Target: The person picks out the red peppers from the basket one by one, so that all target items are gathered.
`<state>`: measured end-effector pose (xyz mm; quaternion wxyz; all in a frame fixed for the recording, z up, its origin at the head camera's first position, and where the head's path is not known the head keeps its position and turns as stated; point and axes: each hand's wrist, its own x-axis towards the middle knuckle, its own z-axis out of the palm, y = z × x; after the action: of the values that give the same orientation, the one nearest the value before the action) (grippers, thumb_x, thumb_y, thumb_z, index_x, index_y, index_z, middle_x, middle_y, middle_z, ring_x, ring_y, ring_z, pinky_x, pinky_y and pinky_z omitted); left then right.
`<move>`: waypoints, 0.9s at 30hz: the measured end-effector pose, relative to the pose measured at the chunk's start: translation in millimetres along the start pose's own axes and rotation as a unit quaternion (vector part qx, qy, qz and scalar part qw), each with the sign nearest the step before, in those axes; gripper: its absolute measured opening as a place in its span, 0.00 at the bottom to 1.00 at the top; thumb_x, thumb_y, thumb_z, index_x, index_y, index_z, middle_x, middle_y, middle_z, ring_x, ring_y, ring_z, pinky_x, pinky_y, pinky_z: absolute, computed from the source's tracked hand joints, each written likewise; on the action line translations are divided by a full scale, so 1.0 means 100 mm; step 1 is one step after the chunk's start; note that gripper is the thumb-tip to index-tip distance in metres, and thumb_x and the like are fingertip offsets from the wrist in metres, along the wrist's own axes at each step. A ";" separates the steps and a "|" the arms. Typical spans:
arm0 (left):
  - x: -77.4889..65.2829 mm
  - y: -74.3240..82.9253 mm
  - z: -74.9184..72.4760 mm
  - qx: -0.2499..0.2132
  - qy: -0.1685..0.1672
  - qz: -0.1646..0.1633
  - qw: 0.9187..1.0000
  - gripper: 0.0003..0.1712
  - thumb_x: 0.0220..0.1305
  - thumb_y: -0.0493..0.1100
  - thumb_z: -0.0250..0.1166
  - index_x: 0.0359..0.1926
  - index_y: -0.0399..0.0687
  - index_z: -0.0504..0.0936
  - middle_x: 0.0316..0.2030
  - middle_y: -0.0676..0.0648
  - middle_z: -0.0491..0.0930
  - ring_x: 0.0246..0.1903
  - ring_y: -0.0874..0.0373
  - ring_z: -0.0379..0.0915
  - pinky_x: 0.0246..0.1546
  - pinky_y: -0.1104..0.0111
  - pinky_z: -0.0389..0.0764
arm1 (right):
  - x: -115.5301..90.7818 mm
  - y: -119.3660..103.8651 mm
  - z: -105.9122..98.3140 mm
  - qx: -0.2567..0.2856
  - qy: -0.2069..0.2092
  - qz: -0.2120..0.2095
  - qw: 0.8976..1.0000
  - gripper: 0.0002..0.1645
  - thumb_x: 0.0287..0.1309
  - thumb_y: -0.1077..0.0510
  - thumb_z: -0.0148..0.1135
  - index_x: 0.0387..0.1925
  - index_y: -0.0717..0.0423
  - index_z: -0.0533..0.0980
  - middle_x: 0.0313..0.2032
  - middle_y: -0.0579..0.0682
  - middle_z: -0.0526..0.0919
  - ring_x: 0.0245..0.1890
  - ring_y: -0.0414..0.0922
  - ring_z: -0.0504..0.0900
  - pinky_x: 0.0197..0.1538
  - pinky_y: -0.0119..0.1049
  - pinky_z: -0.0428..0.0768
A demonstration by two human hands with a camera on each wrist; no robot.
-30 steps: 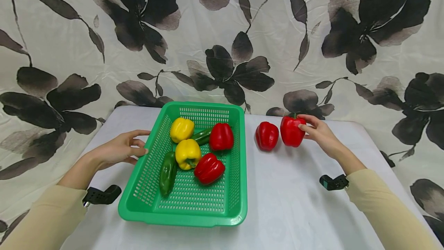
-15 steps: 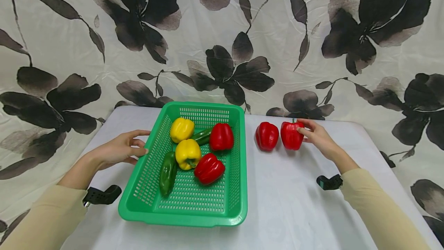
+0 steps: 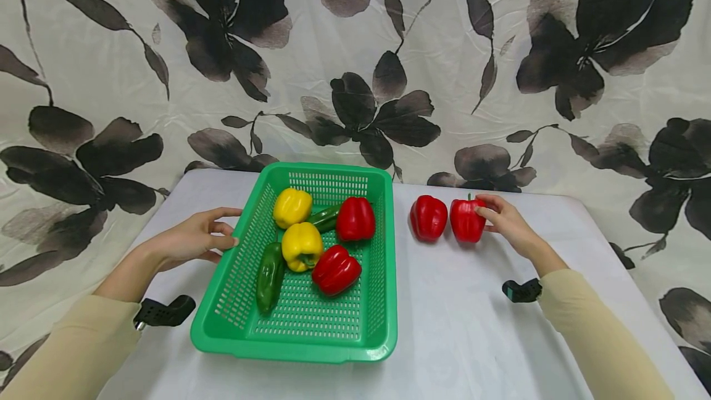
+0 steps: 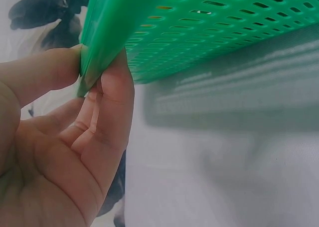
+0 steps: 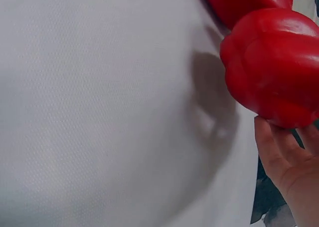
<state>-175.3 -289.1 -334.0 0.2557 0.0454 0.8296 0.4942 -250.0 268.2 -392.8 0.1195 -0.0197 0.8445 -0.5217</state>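
My left hand (image 3: 194,239) pinches the left rim of a green plastic basket (image 3: 294,350), thumb on one side and fingers underneath in the left wrist view. With its fingertips at the pepper's right side, my right hand (image 3: 508,218) holds a red bell pepper (image 3: 467,221), stem up, at the table's back right. Another red bell pepper (image 3: 428,218) lies just left of it; the two overlap in the right wrist view. Inside the basket are two yellow bell peppers (image 3: 302,247), two red bell peppers (image 3: 336,270) and two green cucumber-like vegetables (image 3: 269,278), one partly hidden.
A white cloth covers the table (image 3: 444,326), whose far edge runs just behind the loose peppers. Behind it hangs a pale curtain (image 3: 311,60) with dark flowers. Each wrist wears a black camera mount (image 3: 522,291).
The right hand has lowered the red bell pepper slightly toward the table, beside the other one. Its forearm has shifted a little left. The left hand and basket stay put.
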 end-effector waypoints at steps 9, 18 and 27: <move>-0.01 0.00 0.00 0.003 0.000 0.001 1.000 0.44 0.62 0.41 0.59 0.70 0.40 0.43 0.41 0.37 0.71 0.37 0.49 0.77 0.40 0.57 0.82 | 0.02 0.04 0.00 -0.005 0.000 0.015 1.000 0.37 0.67 0.49 0.45 0.69 0.63 0.48 0.65 0.66 0.54 0.62 0.61 0.59 0.59 0.54 0.69; -0.01 0.01 0.01 0.002 0.001 0.001 1.000 0.44 0.62 0.40 0.59 0.70 0.40 0.43 0.41 0.37 0.71 0.37 0.49 0.77 0.40 0.57 0.82 | 0.04 0.11 -0.03 -0.003 -0.001 0.025 1.000 0.38 0.67 0.47 0.43 0.70 0.62 0.46 0.66 0.66 0.52 0.63 0.62 0.57 0.60 0.53 0.68; -0.01 0.02 0.01 0.009 0.003 0.000 1.000 0.44 0.62 0.40 0.59 0.70 0.39 0.42 0.41 0.37 0.72 0.37 0.49 0.77 0.40 0.57 0.82 | 0.04 0.17 -0.04 0.007 -0.020 0.021 1.000 0.38 0.69 0.46 0.38 0.70 0.61 0.42 0.67 0.66 0.49 0.64 0.62 0.54 0.63 0.54 0.64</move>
<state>-174.3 -287.8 -332.4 0.2529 0.0463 0.8349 0.4866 -253.0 279.3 -406.8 0.1476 -0.0120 0.8384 -0.5246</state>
